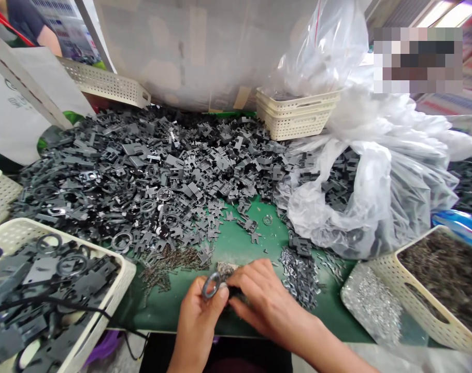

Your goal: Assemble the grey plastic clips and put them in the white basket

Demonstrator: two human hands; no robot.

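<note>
Head view looks down on a green surface with a big heap of dark grey stamped parts on it. The left hand holds a dark grey ring near the front edge, its fingers closed on the ring. The right hand is just beside, with fingers bent over a small piece, but I cannot tell if they grip it. A cream perforated basket stands left, another basket right, and a clear plastic bag holds more parts.
</note>
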